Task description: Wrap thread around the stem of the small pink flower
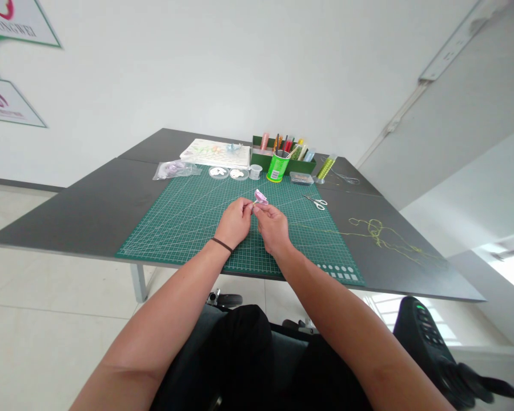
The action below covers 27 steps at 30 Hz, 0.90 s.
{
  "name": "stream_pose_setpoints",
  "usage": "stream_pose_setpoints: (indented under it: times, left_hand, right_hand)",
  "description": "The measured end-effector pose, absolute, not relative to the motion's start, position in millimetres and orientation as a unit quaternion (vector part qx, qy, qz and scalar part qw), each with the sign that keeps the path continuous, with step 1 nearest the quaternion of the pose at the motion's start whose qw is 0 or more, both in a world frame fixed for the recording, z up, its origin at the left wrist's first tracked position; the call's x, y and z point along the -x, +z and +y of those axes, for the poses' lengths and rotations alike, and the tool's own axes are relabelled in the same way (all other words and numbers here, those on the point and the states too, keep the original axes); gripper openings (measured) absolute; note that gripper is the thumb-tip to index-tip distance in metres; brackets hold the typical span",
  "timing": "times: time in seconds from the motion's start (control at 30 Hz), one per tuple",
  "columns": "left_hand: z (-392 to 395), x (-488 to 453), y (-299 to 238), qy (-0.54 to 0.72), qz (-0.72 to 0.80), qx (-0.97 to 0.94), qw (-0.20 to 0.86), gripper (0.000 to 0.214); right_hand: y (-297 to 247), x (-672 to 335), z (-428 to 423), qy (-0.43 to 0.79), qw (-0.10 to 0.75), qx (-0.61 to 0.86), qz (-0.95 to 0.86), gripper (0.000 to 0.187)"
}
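A small pink-and-white artificial flower (261, 197) stands above my fingertips, its short stem pinched between my hands. My left hand (235, 221) is closed, thumb and finger on the stem at the flower's base. Right beside it, my right hand (272, 227) is closed too, its fingertips meeting at the same stem; whether they grip stem or thread is hidden. Yellow-green thread (374, 231) runs in from a loose tangle on the right toward my right hand. Under both hands lies the green cutting mat (188, 222).
White-handled scissors (319, 202) rest on the mat's right. Behind are a green can (277, 168) of tools, a dark green box (302, 165) with thread tubes, a small clear case (302, 178), dishes of white pieces (218, 172), a plastic bag (175, 169) and a white board (216, 152).
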State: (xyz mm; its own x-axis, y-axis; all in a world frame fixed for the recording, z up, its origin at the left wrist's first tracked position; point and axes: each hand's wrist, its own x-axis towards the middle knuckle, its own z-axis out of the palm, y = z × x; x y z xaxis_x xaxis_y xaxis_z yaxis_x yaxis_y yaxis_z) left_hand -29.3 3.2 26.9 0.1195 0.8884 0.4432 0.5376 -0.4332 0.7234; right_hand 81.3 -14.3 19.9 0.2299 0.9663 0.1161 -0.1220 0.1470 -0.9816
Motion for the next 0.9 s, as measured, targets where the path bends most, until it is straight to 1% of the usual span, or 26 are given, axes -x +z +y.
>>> stream_pose_setpoints:
  times: [0.27, 0.57, 0.73, 0.9]
  left_hand:
    - [8.5, 29.9, 24.7, 0.447, 0.516, -0.706, 0.188, 0.013]
    - [6.5, 42.3, 23.0, 0.427, 0.511, -0.725, 0.175, 0.016]
    - [4.3, 42.9, 22.5, 0.404, 0.512, -0.74, 0.162, 0.018]
    - [1.1, 38.7, 23.6, 0.393, 0.506, -0.752, 0.154, 0.019]
  right_hand:
    - [12.8, -87.0, -16.4, 0.403, 0.593, 0.493, -0.493, 0.018]
    - [23.4, -91.7, -26.7, 0.339, 0.547, 0.521, -0.561, 0.018]
    - [37.3, -104.8, -34.7, 0.243, 0.459, 0.545, -0.658, 0.014]
    - [57.7, -120.8, -41.2, 0.132, 0.372, 0.532, -0.749, 0.013]
